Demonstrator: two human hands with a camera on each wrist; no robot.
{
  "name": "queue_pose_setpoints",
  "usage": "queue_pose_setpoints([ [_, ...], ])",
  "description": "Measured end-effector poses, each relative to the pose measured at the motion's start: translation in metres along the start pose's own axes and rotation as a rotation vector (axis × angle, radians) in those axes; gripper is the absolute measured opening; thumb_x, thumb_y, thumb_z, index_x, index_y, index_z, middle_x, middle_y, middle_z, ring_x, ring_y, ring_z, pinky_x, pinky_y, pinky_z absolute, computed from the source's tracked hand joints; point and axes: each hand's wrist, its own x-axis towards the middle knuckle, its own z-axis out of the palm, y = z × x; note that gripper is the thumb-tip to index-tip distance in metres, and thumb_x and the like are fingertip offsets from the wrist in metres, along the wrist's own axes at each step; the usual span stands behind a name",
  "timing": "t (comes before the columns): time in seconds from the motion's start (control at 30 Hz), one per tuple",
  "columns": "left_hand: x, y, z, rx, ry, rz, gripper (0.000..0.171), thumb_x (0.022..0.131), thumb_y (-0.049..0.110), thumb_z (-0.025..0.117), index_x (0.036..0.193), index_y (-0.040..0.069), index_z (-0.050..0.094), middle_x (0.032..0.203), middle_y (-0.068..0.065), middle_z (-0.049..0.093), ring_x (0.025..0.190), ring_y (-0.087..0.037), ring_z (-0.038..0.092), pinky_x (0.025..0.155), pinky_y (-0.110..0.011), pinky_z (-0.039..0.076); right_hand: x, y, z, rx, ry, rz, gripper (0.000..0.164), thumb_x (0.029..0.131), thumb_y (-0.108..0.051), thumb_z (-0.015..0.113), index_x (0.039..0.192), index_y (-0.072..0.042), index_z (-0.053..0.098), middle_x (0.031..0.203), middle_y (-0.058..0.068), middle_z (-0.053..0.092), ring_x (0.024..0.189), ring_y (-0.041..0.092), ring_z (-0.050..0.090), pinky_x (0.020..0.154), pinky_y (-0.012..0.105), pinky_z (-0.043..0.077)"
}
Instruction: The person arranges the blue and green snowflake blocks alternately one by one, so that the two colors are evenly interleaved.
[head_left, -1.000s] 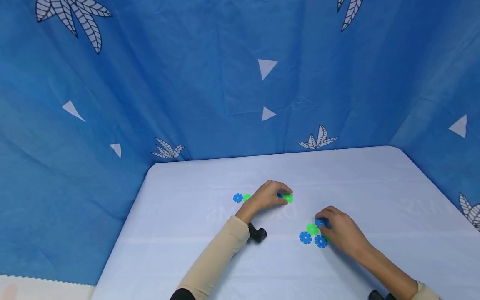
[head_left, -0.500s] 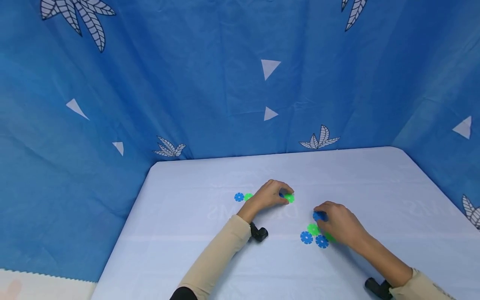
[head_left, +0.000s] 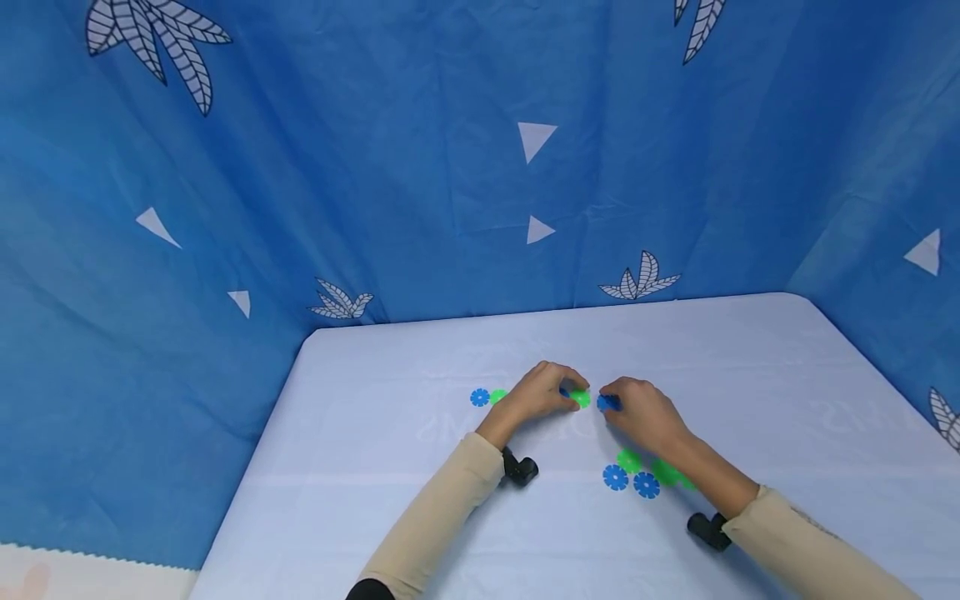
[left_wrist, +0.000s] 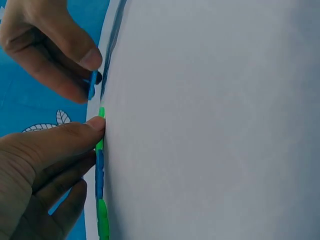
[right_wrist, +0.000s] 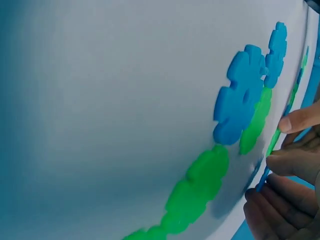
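A row of notched plastic discs lies on the white table, with a blue disc (head_left: 479, 397) at its left end. My left hand (head_left: 534, 395) reaches over the row and hides part of it. Its thumb and fingers grip the green disc (head_left: 582, 399) at the right end. In the left wrist view that row runs edge to edge, a blue disc (left_wrist: 100, 174) following the held green one. Just right of the row, my right hand (head_left: 647, 414) pinches another blue disc (head_left: 606, 403) between thumb and fingers, a small gap away from the green one.
Nearer the person lie loose discs: a green disc (head_left: 628, 461), two blue ones and more green ones (head_left: 664, 472) partly under the right forearm. Black wrist devices (head_left: 521, 469) sit below both wrists. A blue patterned cloth (head_left: 450, 167) hangs behind the table's far edge.
My right hand has lifted the blue disc away from the loose group and carried it up and left to the row's right end. The left hand stays on the green disc.
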Motion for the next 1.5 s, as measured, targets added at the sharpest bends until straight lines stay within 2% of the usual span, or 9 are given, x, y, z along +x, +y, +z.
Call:
queue_pose_setpoints([
  [0.4,0.001,0.000,0.002,0.014,-0.003,0.001,0.032,0.084,0.012,0.079,0.116,0.010,0.073,0.113,0.003,0.072,0.108,-0.006,0.062,0.092,-0.017,0.045,0.009,-0.001,0.008,-0.016,-0.003,0.007,0.032,0.082,-0.005,0.077,0.111,0.006,0.070,0.110,0.022,0.068,0.105,0.040,0.064,0.088,0.051,0.052],
  [1.13,0.000,0.003,0.000,0.029,-0.006,0.006,0.034,0.083,0.012,0.080,0.116,0.009,0.073,0.113,0.001,0.072,0.107,-0.007,0.063,0.092,-0.017,0.045,0.012,0.000,0.005,-0.030,-0.014,0.020,0.031,0.083,-0.009,0.077,0.111,0.002,0.072,0.111,0.021,0.069,0.106,0.040,0.064,0.088,0.053,0.052],
  [1.33,0.000,0.004,0.001,0.024,-0.012,-0.009,0.034,0.083,0.012,0.080,0.117,0.009,0.073,0.114,0.001,0.071,0.109,-0.007,0.062,0.093,-0.018,0.045,0.003,0.001,-0.005,0.005,0.030,0.069,0.034,0.085,-0.014,0.075,0.114,0.002,0.071,0.117,0.023,0.066,0.110,0.042,0.061,0.088,0.058,0.050],
  [1.5,-0.001,0.004,0.002,0.010,-0.008,-0.027,0.034,0.084,0.012,0.079,0.117,0.010,0.073,0.115,0.002,0.071,0.110,-0.007,0.061,0.095,-0.020,0.045,-0.013,0.003,-0.014,0.027,0.008,0.088,0.033,0.084,-0.011,0.076,0.114,0.001,0.071,0.117,0.023,0.066,0.107,0.041,0.063,0.086,0.055,0.052],
])
